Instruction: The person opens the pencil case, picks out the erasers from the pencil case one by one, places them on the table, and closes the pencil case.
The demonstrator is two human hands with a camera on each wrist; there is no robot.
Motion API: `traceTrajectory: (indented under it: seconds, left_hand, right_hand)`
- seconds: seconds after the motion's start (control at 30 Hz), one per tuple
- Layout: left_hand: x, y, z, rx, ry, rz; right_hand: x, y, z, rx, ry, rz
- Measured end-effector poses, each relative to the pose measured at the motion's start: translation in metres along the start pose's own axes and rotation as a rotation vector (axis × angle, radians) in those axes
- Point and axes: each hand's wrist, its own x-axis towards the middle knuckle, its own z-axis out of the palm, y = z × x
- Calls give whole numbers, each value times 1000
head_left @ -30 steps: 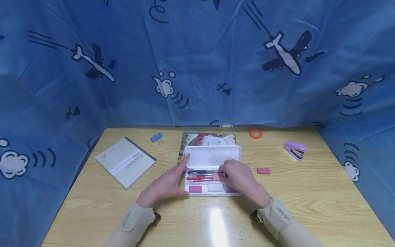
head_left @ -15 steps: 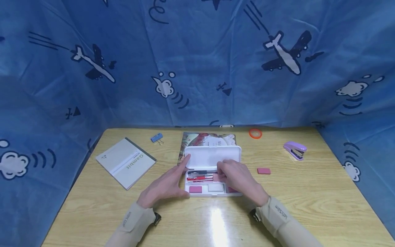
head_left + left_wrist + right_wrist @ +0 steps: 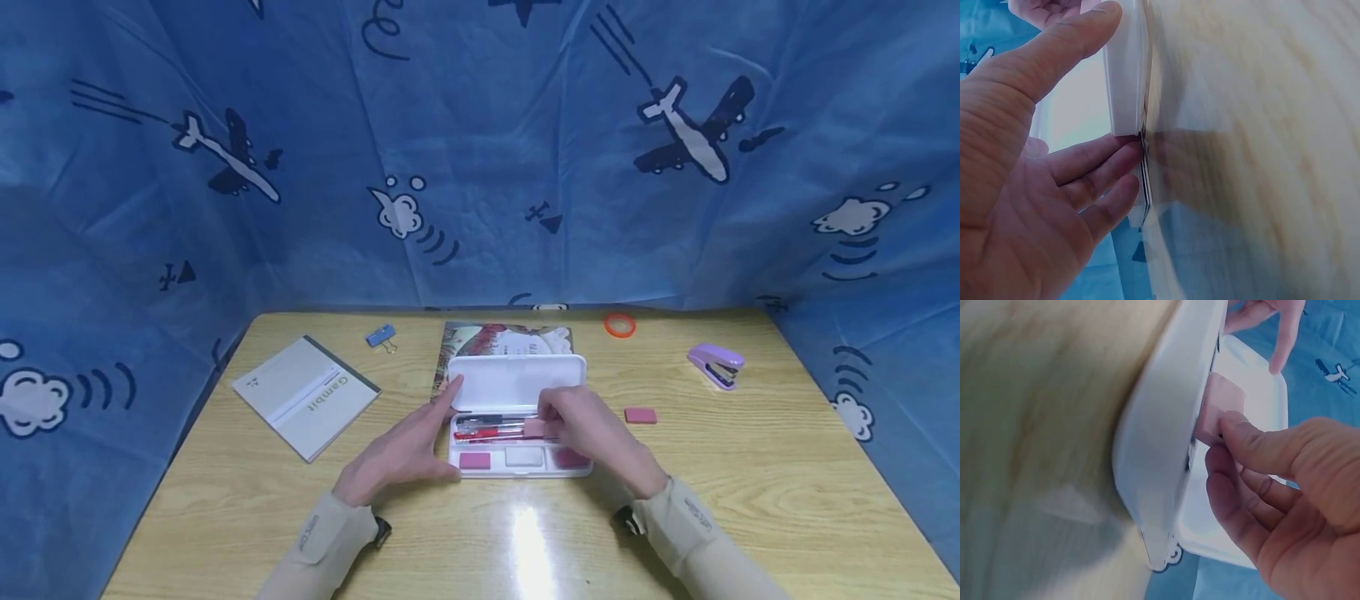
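A white pencil case [image 3: 517, 382] lies with its lid raised in the head view. Its rear compartment holds a red pen [image 3: 487, 432] and a dark pen [image 3: 480, 420]; in front sit a pink eraser [image 3: 474, 461], a white eraser [image 3: 523, 456] and a darker pink one [image 3: 570, 458]. My right hand [image 3: 592, 429] pinches a pale pink eraser [image 3: 1220, 403] between thumb and fingertips, at the rear compartment's right part. At the case's left end, my left hand [image 3: 401, 446] rests with thumb on the front corner and extended fingers against the lid side.
A patterned booklet [image 3: 510, 337] lies partly under the lid. Left stands a "Gambit" notebook [image 3: 307, 396] and a blue binder clip [image 3: 381, 336]. To the right are a loose pink eraser [image 3: 641, 415], an orange ring [image 3: 620, 325] and a purple stapler [image 3: 717, 365].
My right hand has shifted slightly right along the rear compartment, showing more of the pens and the darker pink eraser. My left hand stays at the case's left end.
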Motion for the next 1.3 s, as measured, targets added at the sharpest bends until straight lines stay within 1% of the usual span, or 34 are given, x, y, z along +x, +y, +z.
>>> traceTrajectory:
  seconds: [0.1, 0.2, 0.37, 0.47, 0.67, 0.87, 0.97, 1.07, 1.17, 1.3]
  left_hand:
    - [0, 0, 0, 3, 3, 1]
    - [1, 0, -1, 1, 0, -8]
    - [0, 0, -1, -5, -10, -22]
    - [0, 1, -1, -8, -13, -34]
    - [-1, -1, -1, -4, -5, -20]
    - [-1, -1, -1, 1, 0, -10]
    - [-1, -1, -1, 1, 1, -6]
    - [-1, 0, 0, -4, -1, -14]
    - [0, 0, 0, -8, -3, -19]
    - [0, 0, 0, -9, -3, -15]
  right_hand:
    - [-2, 6, -6, 15, -3, 28]
    - [-7, 14, -12, 34, 5, 39]
    - [-17, 32, -23, 58, 51, 42]
    - [-25, 44, -32, 66, 65, 74]
    - [-44, 72, -56, 34, 75, 146]
    - [-66, 104, -73, 14, 109, 194]
    - [-78, 117, -79, -2, 99, 231]
    - [-88, 130, -83, -18, 73, 273]
    - [-96, 140, -86, -29, 47, 310]
    - [-103, 151, -87, -50, 31, 334]
